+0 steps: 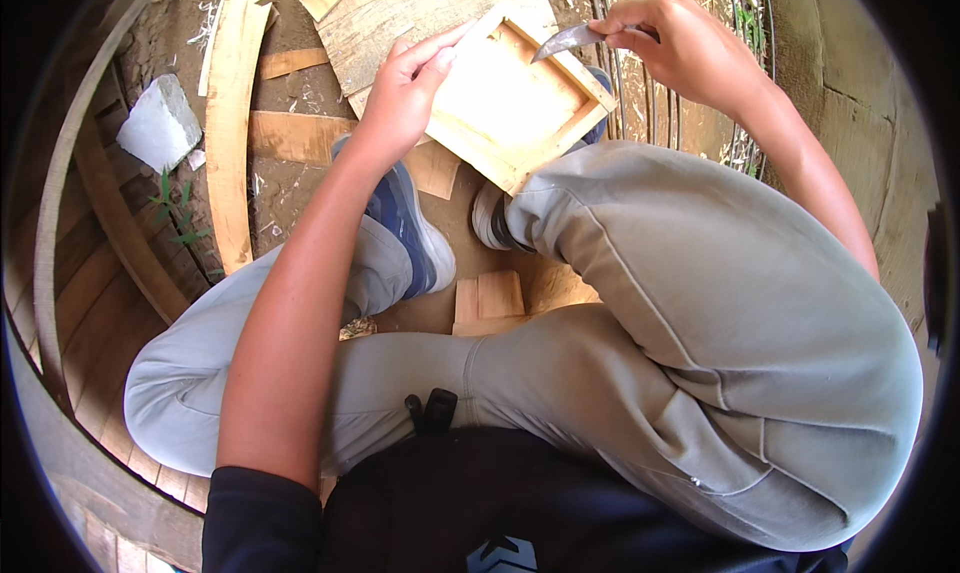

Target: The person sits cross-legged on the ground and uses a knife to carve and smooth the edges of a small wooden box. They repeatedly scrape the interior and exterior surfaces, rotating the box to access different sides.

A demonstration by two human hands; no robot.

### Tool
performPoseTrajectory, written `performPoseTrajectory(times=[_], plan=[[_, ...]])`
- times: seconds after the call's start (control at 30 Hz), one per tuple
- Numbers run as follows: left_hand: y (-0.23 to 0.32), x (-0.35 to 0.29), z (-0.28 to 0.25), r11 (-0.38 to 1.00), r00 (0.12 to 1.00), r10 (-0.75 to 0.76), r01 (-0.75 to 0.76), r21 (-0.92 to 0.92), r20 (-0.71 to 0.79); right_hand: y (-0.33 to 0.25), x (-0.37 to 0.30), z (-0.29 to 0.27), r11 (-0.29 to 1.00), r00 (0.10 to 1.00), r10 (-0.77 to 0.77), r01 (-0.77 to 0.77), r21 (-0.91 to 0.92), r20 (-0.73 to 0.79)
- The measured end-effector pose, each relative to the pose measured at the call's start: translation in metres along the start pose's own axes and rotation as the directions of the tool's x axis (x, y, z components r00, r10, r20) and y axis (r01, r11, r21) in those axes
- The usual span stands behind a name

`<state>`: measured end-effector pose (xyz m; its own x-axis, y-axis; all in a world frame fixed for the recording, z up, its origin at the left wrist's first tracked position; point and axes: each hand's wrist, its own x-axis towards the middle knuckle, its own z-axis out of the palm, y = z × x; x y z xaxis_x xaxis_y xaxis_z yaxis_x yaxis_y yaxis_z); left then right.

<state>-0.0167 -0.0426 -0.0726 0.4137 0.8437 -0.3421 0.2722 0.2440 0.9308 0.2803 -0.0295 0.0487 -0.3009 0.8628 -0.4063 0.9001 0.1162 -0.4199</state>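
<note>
My left hand [408,93] is closed on the left edge of a shallow square wooden tray [472,153] with raised sides. The tray is tilted, and its pale inside looks bright and washed out. My right hand [685,48] grips a small knife with a curved metal blade [566,41]. The blade points left, its tip over the tray's inside near the far corner; whether it touches the wood I cannot tell. Most of the knife's handle is hidden in my fingers. Under the tray's far side lies a wide rough board [385,28].
Long wood strips [232,133] and a pale stone block [160,123] lie on the dirt at the left. Small wood blocks [490,298] sit between my feet. Thin dark rods [655,118] and wood shavings are on the right, beside a plank surface [865,153].
</note>
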Motion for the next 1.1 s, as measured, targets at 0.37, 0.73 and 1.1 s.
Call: performPoseTrajectory(times=[0.37, 0.73, 1.1], plan=[[-0.01, 0.004, -0.003, 0.999, 1.0, 0.004, -0.004, -0.04, 0.008, -0.001, -0.017, 0.026, 0.995, 0.989, 0.101, -0.102, 0.002, -0.111], [-0.008, 0.006, -0.001, 0.998, 1.0, -0.025, 0.025, -0.059, 0.007, 0.009, -0.033, 0.064, 0.991, 0.954, 0.132, -0.116, 0.073, -0.269], [0.0, 0.003, -0.001, 0.998, 0.999, -0.024, 0.025, -0.054, 0.022, 0.01, 0.018, -0.029, 0.989, 0.973, -0.144, 0.137, 0.051, 0.179]])
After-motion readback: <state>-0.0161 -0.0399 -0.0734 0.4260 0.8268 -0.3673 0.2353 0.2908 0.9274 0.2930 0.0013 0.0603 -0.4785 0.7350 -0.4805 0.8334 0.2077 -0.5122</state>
